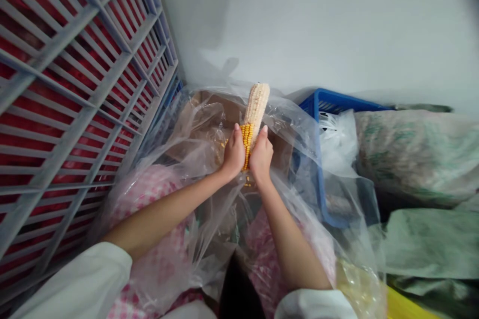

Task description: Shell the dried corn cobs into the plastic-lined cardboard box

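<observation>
Between my two hands an ear of corn [257, 104] points up and away from me. Its upper part is a bare pale cob, while yellow kernels [246, 134] still cover the lower left side. My left hand [234, 152] is wrapped round the kernel-covered side, thumb pointing up along it. On the other side my right hand [261, 157] grips the cob, its thumb likewise upward. A few loose kernels [247, 183] show just below the hands. Underneath is a cardboard box [282, 152] lined with a clear plastic sheet [202, 132], with more kernels at its left.
A large slatted plastic crate [93, 104] with red contents rises at the left. To the right stand a blue basket [321, 159] holding a white plastic bag [339, 139], and a stuffed woven sack [419, 154]. A pale wall [318, 25] is behind. Clear plastic drapes over pink checked cloth [149, 199].
</observation>
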`<state>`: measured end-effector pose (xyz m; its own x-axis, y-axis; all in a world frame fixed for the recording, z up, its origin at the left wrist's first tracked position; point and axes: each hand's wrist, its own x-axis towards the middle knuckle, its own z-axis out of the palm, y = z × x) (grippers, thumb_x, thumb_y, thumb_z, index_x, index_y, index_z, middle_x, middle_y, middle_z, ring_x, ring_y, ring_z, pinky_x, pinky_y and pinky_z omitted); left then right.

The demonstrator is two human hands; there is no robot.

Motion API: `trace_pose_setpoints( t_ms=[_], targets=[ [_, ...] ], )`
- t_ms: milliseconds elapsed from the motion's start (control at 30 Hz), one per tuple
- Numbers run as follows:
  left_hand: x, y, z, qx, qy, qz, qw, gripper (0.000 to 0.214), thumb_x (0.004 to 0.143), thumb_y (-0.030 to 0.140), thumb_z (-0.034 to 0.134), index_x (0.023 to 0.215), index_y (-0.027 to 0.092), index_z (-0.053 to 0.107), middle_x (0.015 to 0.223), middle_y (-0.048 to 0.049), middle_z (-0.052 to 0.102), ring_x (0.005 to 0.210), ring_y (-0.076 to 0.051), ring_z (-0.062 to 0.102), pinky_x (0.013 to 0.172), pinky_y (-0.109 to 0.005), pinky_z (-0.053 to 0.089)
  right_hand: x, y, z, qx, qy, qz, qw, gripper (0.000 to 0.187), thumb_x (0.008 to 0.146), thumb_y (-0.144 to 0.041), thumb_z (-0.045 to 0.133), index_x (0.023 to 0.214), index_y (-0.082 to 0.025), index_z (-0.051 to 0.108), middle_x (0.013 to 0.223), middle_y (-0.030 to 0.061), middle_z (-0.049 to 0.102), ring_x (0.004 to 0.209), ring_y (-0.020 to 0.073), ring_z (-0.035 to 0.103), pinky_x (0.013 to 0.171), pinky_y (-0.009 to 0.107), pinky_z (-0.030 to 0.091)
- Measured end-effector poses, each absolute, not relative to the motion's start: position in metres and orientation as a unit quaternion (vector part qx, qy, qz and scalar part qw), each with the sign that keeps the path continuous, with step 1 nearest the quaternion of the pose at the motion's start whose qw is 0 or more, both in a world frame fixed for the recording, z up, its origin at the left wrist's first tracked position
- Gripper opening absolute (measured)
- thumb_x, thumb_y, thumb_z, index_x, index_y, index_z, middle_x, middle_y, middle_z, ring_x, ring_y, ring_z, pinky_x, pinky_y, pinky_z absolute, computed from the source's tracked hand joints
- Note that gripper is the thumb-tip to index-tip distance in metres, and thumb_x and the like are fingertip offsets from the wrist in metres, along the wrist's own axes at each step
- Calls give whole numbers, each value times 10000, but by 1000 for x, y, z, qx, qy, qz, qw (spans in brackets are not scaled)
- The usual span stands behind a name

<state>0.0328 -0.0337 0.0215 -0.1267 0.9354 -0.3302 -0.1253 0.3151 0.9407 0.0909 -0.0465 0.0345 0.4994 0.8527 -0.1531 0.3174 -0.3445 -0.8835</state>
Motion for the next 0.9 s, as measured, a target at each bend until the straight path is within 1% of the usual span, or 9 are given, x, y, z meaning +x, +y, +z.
trace_pose_setpoints(
  t_ms=[100,200,267,333,433,500,633,700,900],
  targets=[
    [28,-23,33,247,530,469,662,515,827,567,270,882,162,583,772,-50,649,783,-155,612,673,-232,470,105,-45,38,-730,-423,342,413,470,848,-537,214,683,-204,502,653,19,565,578,144,508,554,257,370],
    [15,-10,49,189,491,472,708,538,817,583,278,869,149,590,651,-36,630,641,-139,615,555,-214,467,120,-51,50,-716,-502,302,380,434,864,-512,209,791,-216,519,626,-5,550,541,134,503,556,249,365],
    [6,-2,59,178,479,468,721,539,823,576,269,844,145,593,601,-30,614,584,-125,603,502,-196,449,126,-58,60,-701,-589,247,316,407,870,-498,235,880,-233,544,647,0,569,598,148,532,582,248,355],
    [0,4,64,177,479,462,725,534,825,573,266,805,148,589,570,-24,599,549,-116,592,472,-186,434,129,-67,67,-673,-665,215,241,379,887,-453,235,950,-236,539,711,16,601,652,160,558,585,245,340],
    [-3,9,64,178,486,466,717,523,819,577,277,766,152,576,548,-12,586,496,-109,571,456,-192,428,128,-76,70,-651,-716,193,159,353,903,-390,220,982,-210,513,701,23,611,599,163,562,537,244,307],
    [-3,10,63,179,488,476,710,520,822,569,272,778,149,576,541,-8,582,467,-106,557,452,-201,428,127,-79,69,-640,-731,182,148,334,903,-381,241,952,-206,521,710,23,617,600,160,569,529,242,304],
    [-1,10,63,180,501,461,710,542,822,575,253,821,148,586,507,-8,565,462,-117,553,434,-207,412,129,-79,66,-626,-739,165,188,327,897,-394,285,943,-221,559,830,33,640,728,146,591,570,227,332],
    [-1,10,64,182,505,453,712,555,812,593,256,823,147,586,497,-6,558,453,-114,547,431,-205,407,131,-79,66,-627,-739,153,193,329,897,-387,292,960,-228,573,852,36,642,751,140,589,572,224,331],
    [5,7,59,210,497,456,708,504,813,572,298,775,151,573,509,1,565,411,-96,516,424,-201,398,131,-81,68,-631,-761,95,120,332,896,-360,292,902,-241,602,763,18,639,654,126,572,508,243,254]
  ],
)
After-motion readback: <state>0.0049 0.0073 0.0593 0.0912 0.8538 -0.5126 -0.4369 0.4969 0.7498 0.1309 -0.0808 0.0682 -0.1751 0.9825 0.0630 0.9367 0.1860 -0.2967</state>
